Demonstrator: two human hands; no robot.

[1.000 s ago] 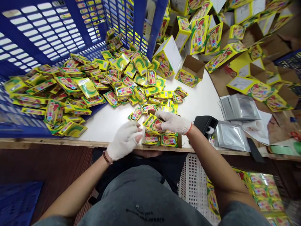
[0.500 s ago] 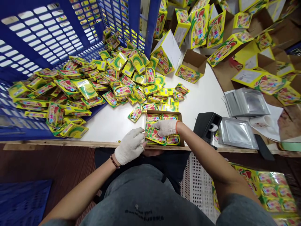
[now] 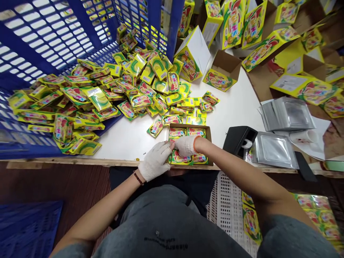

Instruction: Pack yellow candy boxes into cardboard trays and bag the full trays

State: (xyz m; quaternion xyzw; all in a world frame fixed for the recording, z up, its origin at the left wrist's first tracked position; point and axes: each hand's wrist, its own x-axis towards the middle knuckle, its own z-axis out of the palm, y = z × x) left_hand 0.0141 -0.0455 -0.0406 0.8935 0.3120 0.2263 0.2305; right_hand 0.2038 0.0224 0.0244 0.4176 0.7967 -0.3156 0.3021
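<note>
A low brown cardboard tray box [image 3: 210, 145] stands at the table's front edge, with small yellow-green cartons [image 3: 182, 158] lying flat in rows inside it. My right hand [image 3: 186, 145], in a white knit glove with an orange cuff, reaches down into the tray over these cartons. Its fingers are bent together toward the left wall, and their tips are hidden. My left hand [image 3: 155, 162], gloved in white too, grips the tray's left wall, its fingertips close to those of the right. Just behind the tray lie loose small cartons [image 3: 155, 128].
A blue plastic crate [image 3: 40, 43] on its side spills a heap of small cartons [image 3: 98, 98] onto the white table [image 3: 126, 143]. Right of the tray stand a black tape dispenser [image 3: 239, 141] and clear plastic sleeves [image 3: 275, 148]. Open display boxes [image 3: 221, 77] crowd the back right.
The tilted small carton under my right hand now lies flat in the tray. My right hand has shifted left, and my left hand has moved right onto the tray's left wall.
</note>
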